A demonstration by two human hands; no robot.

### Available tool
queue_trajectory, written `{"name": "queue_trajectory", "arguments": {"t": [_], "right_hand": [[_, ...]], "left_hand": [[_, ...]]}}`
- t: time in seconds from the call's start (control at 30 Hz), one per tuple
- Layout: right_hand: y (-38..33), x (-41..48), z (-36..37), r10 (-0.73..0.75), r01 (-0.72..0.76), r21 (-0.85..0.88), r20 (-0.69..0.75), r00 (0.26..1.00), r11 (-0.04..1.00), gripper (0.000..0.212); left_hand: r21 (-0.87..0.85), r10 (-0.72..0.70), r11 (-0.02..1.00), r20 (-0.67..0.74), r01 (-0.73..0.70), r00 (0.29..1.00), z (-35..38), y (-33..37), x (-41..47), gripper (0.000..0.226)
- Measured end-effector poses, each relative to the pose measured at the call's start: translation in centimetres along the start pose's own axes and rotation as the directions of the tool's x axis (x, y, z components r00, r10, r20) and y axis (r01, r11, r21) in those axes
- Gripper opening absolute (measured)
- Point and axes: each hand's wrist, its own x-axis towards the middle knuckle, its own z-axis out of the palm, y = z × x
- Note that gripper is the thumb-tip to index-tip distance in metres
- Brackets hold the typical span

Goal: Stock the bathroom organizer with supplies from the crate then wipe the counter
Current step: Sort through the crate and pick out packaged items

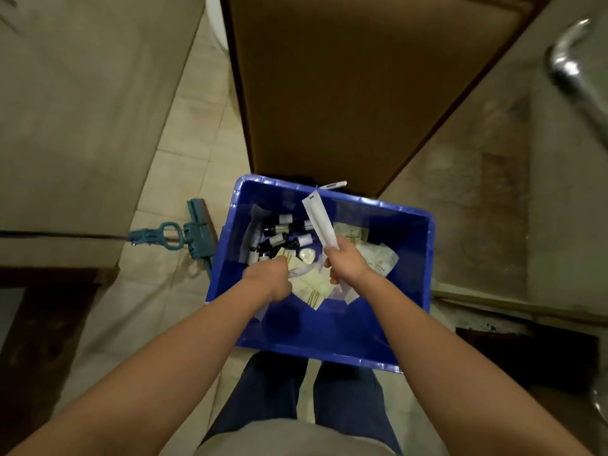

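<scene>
Blue crate (413,258), white packet (320,222), teal mop (197,232), dark-blue trousers (348,399).

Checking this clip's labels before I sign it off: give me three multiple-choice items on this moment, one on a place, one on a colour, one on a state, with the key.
1. Where do the small dark bottles lie? A. On a chair. B. Inside the crate, toward its far left. C. On a shelf.
2. What colour is the crate? A. Green. B. Red. C. Blue.
3. What is the right hand doing? A. Gripping a long white packet. B. Resting flat on the crate rim. C. Hanging empty.
Key: 1 B, they sit within the crate walls; 2 C, its walls and rim are blue; 3 A, its fingers curl round the packet's lower end.
</scene>
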Motion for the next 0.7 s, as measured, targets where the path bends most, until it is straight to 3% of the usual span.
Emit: {"name": "queue_trajectory", "arguments": {"t": [0.17,0.33,0.57,0.7], "right_hand": [[-0.2,-3.5,-3.6,0.026,-0.007,0.160,-0.118,0.993,0.987,0.022],[1.8,-6.7,-6.9,-0.099,0.161,0.203,-0.284,0.954,0.966,0.025],[6.4,-11.7,-11.1,-0.028,0.151,0.214,-0.488,0.872,0.965,0.036],[9.9,-15.3,-13.0,-0.005,0.170,0.232,-0.577,0.817,0.958,0.031]], "left_hand": [[0.029,0.174,0.985,-0.072,-0.172,0.982,-2.1,3.2,-1.7,0.016],[0.078,0.317,0.947,-0.078,-0.311,0.945,-3.0,6.7,-3.4,0.017],[0.193,0.511,0.845,-0.014,-0.499,0.860,-2.6,12.3,-5.1,0.023],[0.262,0.595,0.774,0.012,-0.577,0.804,-1.6,16.2,-6.5,0.029]]}}
